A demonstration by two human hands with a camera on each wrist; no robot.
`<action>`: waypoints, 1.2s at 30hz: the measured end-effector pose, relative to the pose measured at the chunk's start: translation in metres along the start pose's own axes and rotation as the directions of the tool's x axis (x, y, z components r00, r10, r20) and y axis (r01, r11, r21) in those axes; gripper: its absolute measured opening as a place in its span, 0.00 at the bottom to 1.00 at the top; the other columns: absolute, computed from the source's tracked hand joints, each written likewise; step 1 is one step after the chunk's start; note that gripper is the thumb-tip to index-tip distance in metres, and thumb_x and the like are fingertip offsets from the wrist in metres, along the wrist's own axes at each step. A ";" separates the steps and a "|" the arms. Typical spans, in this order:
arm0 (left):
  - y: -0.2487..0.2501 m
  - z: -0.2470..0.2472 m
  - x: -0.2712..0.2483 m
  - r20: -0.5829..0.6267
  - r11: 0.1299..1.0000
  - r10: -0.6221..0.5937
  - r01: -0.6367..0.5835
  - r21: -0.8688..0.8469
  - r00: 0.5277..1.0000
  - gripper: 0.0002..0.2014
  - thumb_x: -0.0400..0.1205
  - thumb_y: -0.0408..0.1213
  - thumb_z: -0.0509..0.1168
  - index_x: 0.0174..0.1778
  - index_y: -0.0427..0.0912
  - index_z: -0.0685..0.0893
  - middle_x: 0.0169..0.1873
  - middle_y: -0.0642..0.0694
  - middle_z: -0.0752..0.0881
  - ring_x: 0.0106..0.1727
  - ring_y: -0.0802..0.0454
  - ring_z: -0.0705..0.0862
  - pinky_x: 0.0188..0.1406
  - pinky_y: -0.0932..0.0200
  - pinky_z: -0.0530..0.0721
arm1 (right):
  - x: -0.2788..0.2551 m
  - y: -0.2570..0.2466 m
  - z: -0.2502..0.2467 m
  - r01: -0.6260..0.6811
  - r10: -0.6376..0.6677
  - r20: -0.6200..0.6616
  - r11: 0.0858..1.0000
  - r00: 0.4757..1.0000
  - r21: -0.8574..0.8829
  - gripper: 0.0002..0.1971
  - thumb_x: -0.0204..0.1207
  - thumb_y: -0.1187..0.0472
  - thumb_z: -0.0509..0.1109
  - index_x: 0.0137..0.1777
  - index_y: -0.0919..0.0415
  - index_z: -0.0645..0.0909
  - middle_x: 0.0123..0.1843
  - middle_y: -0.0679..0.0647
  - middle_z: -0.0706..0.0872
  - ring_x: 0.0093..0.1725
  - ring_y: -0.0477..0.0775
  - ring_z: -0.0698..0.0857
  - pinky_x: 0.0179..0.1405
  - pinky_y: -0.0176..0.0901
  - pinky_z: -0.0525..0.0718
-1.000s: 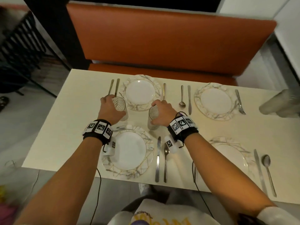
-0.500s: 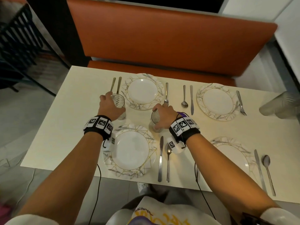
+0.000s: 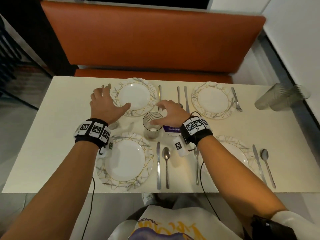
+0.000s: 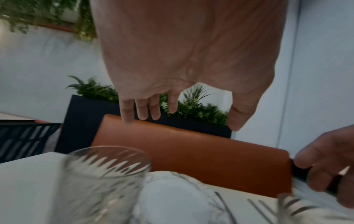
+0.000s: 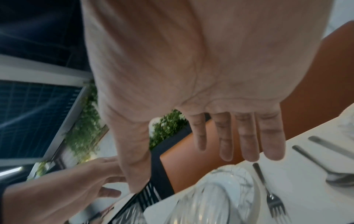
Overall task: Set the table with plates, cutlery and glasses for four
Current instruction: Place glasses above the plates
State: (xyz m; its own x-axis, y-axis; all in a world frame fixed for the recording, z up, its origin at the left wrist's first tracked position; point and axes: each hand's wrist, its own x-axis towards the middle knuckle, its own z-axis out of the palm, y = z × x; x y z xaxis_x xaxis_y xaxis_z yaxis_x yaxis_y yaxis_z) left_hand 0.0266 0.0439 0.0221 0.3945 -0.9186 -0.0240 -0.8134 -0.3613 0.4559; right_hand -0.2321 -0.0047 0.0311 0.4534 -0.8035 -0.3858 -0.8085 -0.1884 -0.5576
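Observation:
Four marble-patterned plates lie on the white table (image 3: 57, 135): far left (image 3: 134, 97), far right (image 3: 213, 100), near left (image 3: 124, 161), near right (image 3: 232, 153). Cutlery lies beside each. A ribbed glass (image 3: 153, 125) stands upright between the two left plates, just below my right hand (image 3: 162, 112), whose fingers are spread above it without touching. A second glass (image 3: 115, 125) stands mostly hidden under my left wrist. My left hand (image 3: 110, 101) hovers open over the far left plate's rim. The left wrist view shows that glass (image 4: 99, 181) free below the spread fingers (image 4: 141, 112). The right wrist view shows the other glass (image 5: 210, 197) free too.
Stacked clear glasses (image 3: 280, 99) lie at the table's far right edge. A small purple and white item (image 3: 171, 130) sits under my right wrist. An orange bench (image 3: 152, 37) runs behind the table. A fork (image 3: 160, 99) lies right of the far left plate.
Both hands have let go of the glasses they held and lifted away with fingers spread. The two glasses now stand on the table between the left plates.

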 end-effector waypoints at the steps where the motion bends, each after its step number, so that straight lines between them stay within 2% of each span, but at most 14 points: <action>1: 0.015 0.001 0.000 -0.001 0.999 0.030 -0.030 -0.018 1.000 0.46 0.74 0.60 0.78 0.83 0.41 0.69 0.78 0.32 0.70 0.79 0.31 0.68 0.77 0.32 0.69 | -0.006 0.007 -0.008 0.003 -0.002 -0.032 1.000 0.999 0.031 0.44 0.63 0.33 0.81 0.77 0.47 0.72 0.71 0.52 0.77 0.70 0.55 0.76 0.69 0.53 0.77; 3: 0.048 0.007 0.000 0.009 0.995 0.095 -0.095 -0.042 0.995 0.40 0.75 0.57 0.77 0.79 0.42 0.74 0.75 0.33 0.74 0.77 0.32 0.70 0.78 0.35 0.68 | -0.021 0.021 -0.027 0.008 0.002 -0.099 0.994 0.995 0.108 0.40 0.65 0.35 0.81 0.75 0.48 0.75 0.69 0.51 0.79 0.67 0.52 0.79 0.67 0.52 0.80; 5: 0.085 0.017 -0.002 0.037 0.981 0.178 -0.174 -0.088 0.983 0.31 0.78 0.52 0.76 0.75 0.43 0.79 0.72 0.36 0.78 0.75 0.35 0.74 0.77 0.40 0.69 | -0.038 0.038 -0.048 0.013 0.018 -0.171 0.984 0.985 0.179 0.35 0.69 0.40 0.81 0.74 0.51 0.77 0.67 0.50 0.81 0.62 0.49 0.81 0.60 0.45 0.82; 7: 0.122 0.031 -0.006 0.065 0.950 0.269 -0.254 -0.180 0.961 0.23 0.80 0.47 0.74 0.71 0.44 0.83 0.67 0.41 0.83 0.70 0.41 0.79 0.72 0.43 0.77 | -0.055 0.061 -0.068 0.016 0.040 -0.253 0.976 0.967 0.216 0.28 0.73 0.45 0.80 0.71 0.52 0.80 0.64 0.48 0.82 0.57 0.46 0.82 0.55 0.40 0.81; 10: 0.182 0.057 -0.015 0.120 0.901 0.381 -0.340 -0.269 0.917 0.15 0.83 0.43 0.71 0.65 0.44 0.86 0.57 0.48 0.89 0.59 0.50 0.85 0.63 0.48 0.85 | -0.078 0.107 -0.097 0.017 0.077 -0.350 0.966 0.933 0.259 0.20 0.75 0.48 0.79 0.64 0.52 0.83 0.58 0.47 0.86 0.52 0.47 0.86 0.55 0.42 0.86; 13: 0.244 0.086 -0.024 0.189 0.871 0.448 -0.379 -0.312 0.874 0.11 0.84 0.41 0.68 0.61 0.47 0.87 0.50 0.52 0.89 0.52 0.54 0.87 0.57 0.49 0.89 | -0.098 0.159 -0.125 -0.010 0.143 -0.405 0.949 0.903 0.314 0.15 0.76 0.51 0.78 0.60 0.52 0.85 0.54 0.47 0.88 0.48 0.46 0.88 0.52 0.38 0.87; 15: 0.284 0.109 -0.030 0.230 0.862 0.477 -0.400 -0.313 0.848 0.10 0.85 0.42 0.67 0.60 0.49 0.87 0.50 0.54 0.89 0.52 0.55 0.87 0.57 0.50 0.89 | -0.110 0.196 -0.143 -0.025 0.174 -0.441 0.946 0.881 0.324 0.13 0.76 0.52 0.77 0.59 0.52 0.86 0.52 0.47 0.89 0.46 0.45 0.88 0.50 0.34 0.85; 19: 0.362 0.149 -0.040 0.284 0.841 0.519 -0.422 -0.338 0.807 0.10 0.84 0.42 0.68 0.61 0.49 0.88 0.50 0.54 0.89 0.51 0.54 0.87 0.57 0.49 0.89 | -0.125 0.270 -0.181 -0.050 0.205 -0.492 0.950 0.846 0.309 0.11 0.77 0.56 0.77 0.58 0.56 0.86 0.51 0.50 0.89 0.45 0.49 0.88 0.49 0.36 0.85; 22: 0.435 0.189 -0.038 0.316 0.820 0.560 -0.460 -0.340 0.766 0.12 0.84 0.42 0.69 0.62 0.48 0.87 0.51 0.52 0.89 0.52 0.52 0.87 0.57 0.47 0.89 | -0.130 0.341 -0.223 -0.126 0.253 -0.513 0.954 0.820 0.271 0.13 0.76 0.58 0.76 0.60 0.57 0.86 0.54 0.53 0.88 0.49 0.53 0.87 0.49 0.35 0.83; 25: 0.503 0.226 -0.032 0.364 0.826 0.560 -0.469 -0.313 0.744 0.19 0.83 0.44 0.72 0.70 0.48 0.82 0.59 0.50 0.85 0.59 0.52 0.85 0.60 0.51 0.86 | -0.124 0.407 -0.260 -0.235 0.293 -0.549 0.956 0.783 0.175 0.20 0.69 0.55 0.75 0.62 0.52 0.85 0.58 0.53 0.87 0.56 0.54 0.85 0.61 0.50 0.84; 27: 0.540 0.251 -0.026 0.392 0.837 0.547 -0.472 -0.278 0.740 0.26 0.81 0.46 0.75 0.75 0.48 0.78 0.66 0.48 0.81 0.65 0.50 0.82 0.64 0.51 0.84 | -0.118 0.441 -0.284 -0.322 0.311 -0.526 0.944 0.791 0.073 0.27 0.64 0.50 0.73 0.66 0.48 0.81 0.62 0.54 0.83 0.63 0.60 0.81 0.66 0.57 0.80; 30: 0.582 0.284 -0.014 0.436 0.840 0.537 -0.509 -0.190 0.722 0.37 0.77 0.51 0.78 0.81 0.48 0.72 0.75 0.44 0.75 0.75 0.44 0.76 0.74 0.39 0.79 | -0.110 0.473 -0.314 -0.402 0.346 -0.487 0.916 0.802 -0.011 0.35 0.65 0.53 0.78 0.75 0.51 0.74 0.69 0.60 0.77 0.69 0.67 0.72 0.67 0.61 0.77; 33: 0.610 0.307 -0.006 0.495 0.809 0.536 -0.584 -0.070 0.684 0.49 0.74 0.54 0.80 0.87 0.45 0.64 0.81 0.39 0.69 0.80 0.37 0.70 0.77 0.39 0.74 | -0.097 0.495 -0.329 -0.411 0.336 -0.435 0.907 0.836 -0.089 0.43 0.65 0.52 0.80 0.81 0.51 0.68 0.75 0.61 0.73 0.73 0.68 0.68 0.69 0.61 0.75; 36: 0.626 0.328 -0.001 0.556 0.795 0.497 -0.607 0.017 0.666 0.57 0.71 0.58 0.82 0.90 0.46 0.56 0.86 0.40 0.64 0.84 0.36 0.65 0.79 0.36 0.71 | -0.083 0.509 -0.333 -0.427 0.355 -0.351 0.891 0.866 -0.153 0.50 0.63 0.49 0.82 0.85 0.50 0.62 0.80 0.60 0.70 0.76 0.68 0.66 0.71 0.61 0.72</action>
State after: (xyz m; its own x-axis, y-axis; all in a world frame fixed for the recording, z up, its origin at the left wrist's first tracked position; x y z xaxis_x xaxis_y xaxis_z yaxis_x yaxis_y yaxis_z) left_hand -0.6228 -0.2335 0.0158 -0.3790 -0.8808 -0.2838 -0.8929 0.2676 0.3620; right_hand -0.8061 -0.2219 0.0246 -0.0258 -0.9614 -0.2739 -0.9715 0.0887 -0.2197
